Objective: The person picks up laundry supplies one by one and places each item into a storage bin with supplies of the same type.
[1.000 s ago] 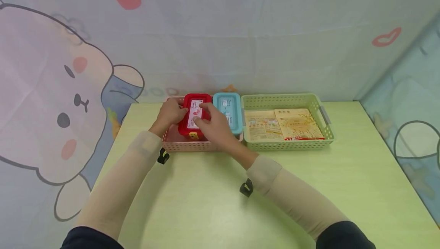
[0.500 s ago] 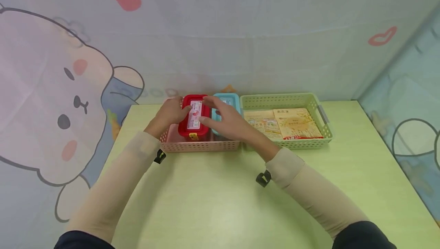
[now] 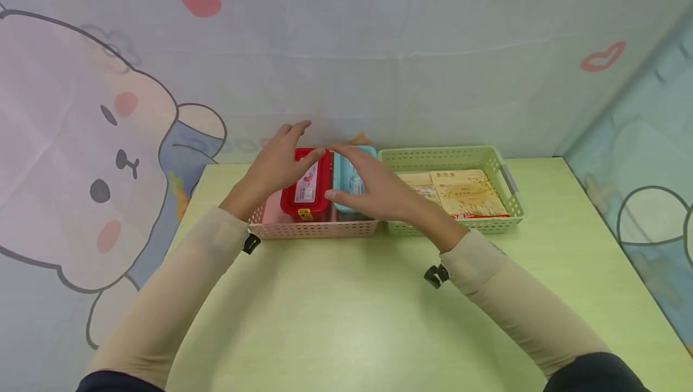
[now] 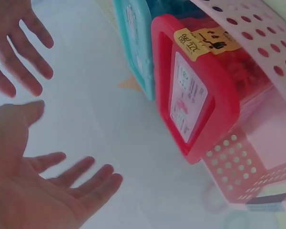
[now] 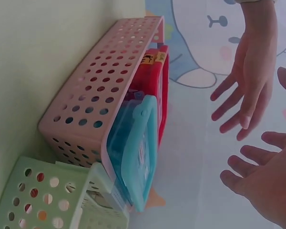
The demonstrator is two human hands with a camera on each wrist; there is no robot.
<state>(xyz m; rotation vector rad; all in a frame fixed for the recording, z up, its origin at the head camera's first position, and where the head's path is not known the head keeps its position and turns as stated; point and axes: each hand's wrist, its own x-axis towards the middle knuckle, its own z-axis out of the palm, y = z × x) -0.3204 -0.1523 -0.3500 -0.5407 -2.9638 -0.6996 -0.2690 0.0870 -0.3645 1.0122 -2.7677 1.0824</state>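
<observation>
A tub with a red lid [image 3: 306, 193] and one with a light blue lid [image 3: 346, 183] stand side by side in the pink basket [image 3: 314, 231]. My left hand [image 3: 273, 160] is raised above the red-lidded tub, its fingers spread and holding nothing. Over the blue-lidded tub my right hand [image 3: 379, 184] hovers, thumb and fingers apart, also with nothing in it. Both wrist views show the hands away from the tubs. The left wrist view shows a yellow sticker [image 4: 207, 42] on the red-lidded tub and a pink label [image 4: 187, 98] on its lid.
A green basket [image 3: 455, 228] holding yellow printed packets [image 3: 471, 192] stands right beside the pink one. Both are near the back of the pale green table [image 3: 346, 308], close to the cartoon-printed backdrop [image 3: 433, 67].
My left hand has let go of the red-lidded tub's edge and lifted. My right hand has drawn back to the right from the red lid. The tubs stay in the basket.
</observation>
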